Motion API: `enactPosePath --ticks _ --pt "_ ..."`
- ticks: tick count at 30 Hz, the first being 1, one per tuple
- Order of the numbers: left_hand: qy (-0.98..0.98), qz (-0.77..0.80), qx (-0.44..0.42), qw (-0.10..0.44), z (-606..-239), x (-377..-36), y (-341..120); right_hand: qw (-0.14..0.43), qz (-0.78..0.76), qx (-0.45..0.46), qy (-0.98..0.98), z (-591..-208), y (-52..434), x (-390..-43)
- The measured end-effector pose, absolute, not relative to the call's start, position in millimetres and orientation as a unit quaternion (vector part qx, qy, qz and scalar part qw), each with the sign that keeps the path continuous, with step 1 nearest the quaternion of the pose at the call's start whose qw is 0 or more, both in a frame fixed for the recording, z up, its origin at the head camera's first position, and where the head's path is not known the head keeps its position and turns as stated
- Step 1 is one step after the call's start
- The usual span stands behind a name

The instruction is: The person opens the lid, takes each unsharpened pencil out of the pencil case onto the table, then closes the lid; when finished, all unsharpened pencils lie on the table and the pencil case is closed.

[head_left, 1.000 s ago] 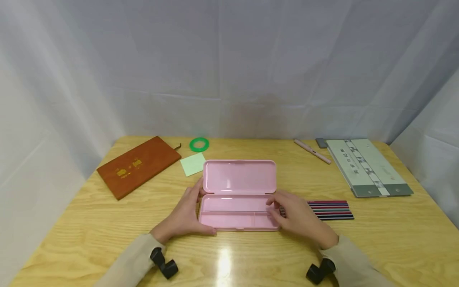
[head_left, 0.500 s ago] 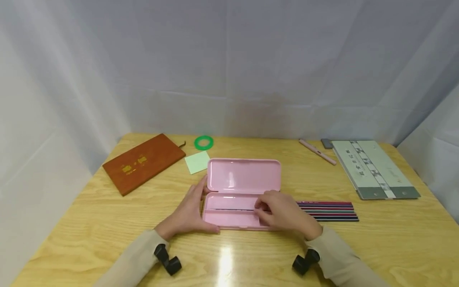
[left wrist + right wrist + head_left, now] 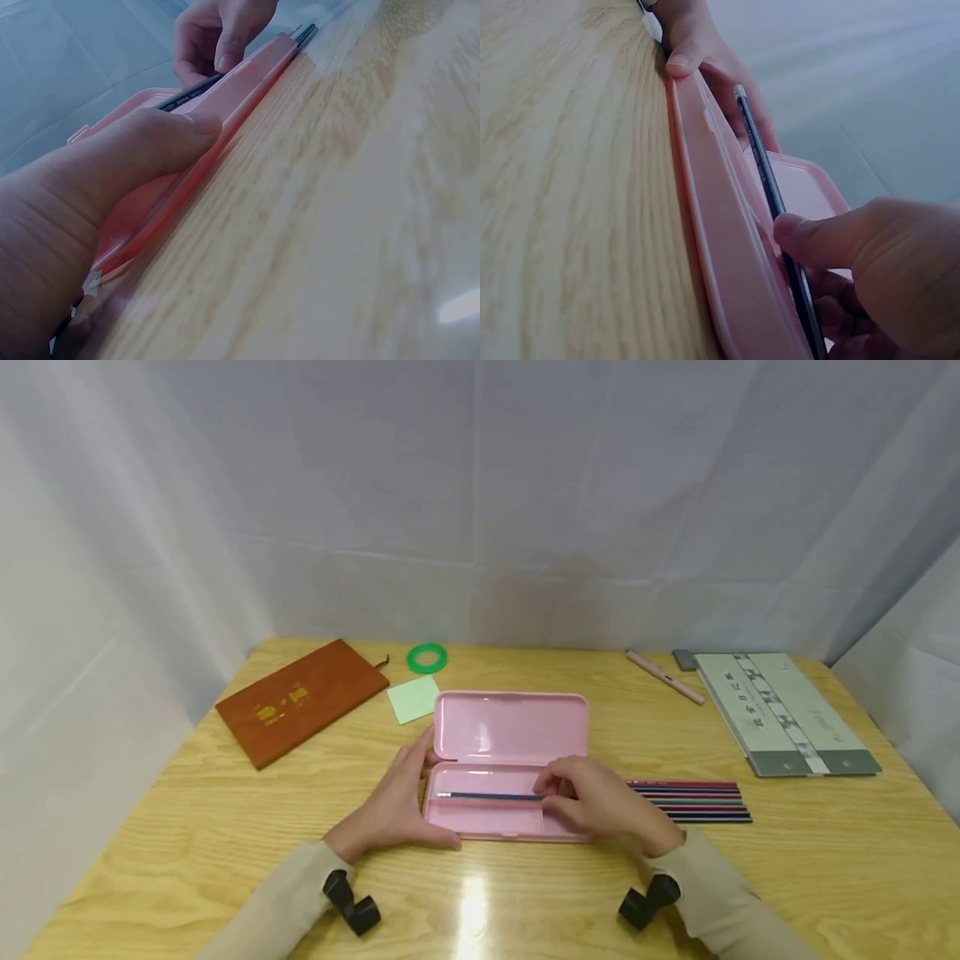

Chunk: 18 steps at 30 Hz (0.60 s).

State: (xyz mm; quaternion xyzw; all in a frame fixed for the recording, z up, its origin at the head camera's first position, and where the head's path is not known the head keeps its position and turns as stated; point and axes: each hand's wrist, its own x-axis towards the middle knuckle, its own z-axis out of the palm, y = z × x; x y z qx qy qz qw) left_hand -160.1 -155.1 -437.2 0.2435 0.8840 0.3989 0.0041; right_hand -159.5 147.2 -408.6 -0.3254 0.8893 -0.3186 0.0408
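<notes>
The pink pencil case (image 3: 480, 817) lies in front of me with its lid raised at the back. My left hand (image 3: 393, 802) holds the case's left end, thumb along the front edge and fingers round the back left. Between thumb and fingers, my right hand (image 3: 600, 802) pinches a dark pencil (image 3: 759, 154) with a white end. In the head view the pencil (image 3: 491, 796) lies lengthwise over the case, its white end pointing left. My right hand hides the rest of it and the case's right end.
Several colored pencils (image 3: 705, 802) lie in a row right of the case. Behind are a brown notebook (image 3: 300, 703), green tape roll (image 3: 427, 658), pale green sticky notes (image 3: 413, 699), pink pen (image 3: 665, 677), grey block (image 3: 684, 660) and pale green notebook (image 3: 783, 714).
My right hand has moved left from the case's right end, and the dark pencil now shows over the case. My left hand keeps its hold. The head view has shifted slightly.
</notes>
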Motion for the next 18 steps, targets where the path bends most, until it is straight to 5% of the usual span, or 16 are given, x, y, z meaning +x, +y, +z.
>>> enactPosePath --ticks 9,18 --pt "0.883 0.4 0.245 0.002 -438.1 -160.7 -153.5 -0.075 -0.362 -0.357 0.858 -401.4 174.9 -143.9" --pt "0.88 0.404 0.249 0.001 -439.0 -160.6 -154.8 -0.147 -0.324 -0.303 0.884 -409.5 256.2 -110.2"
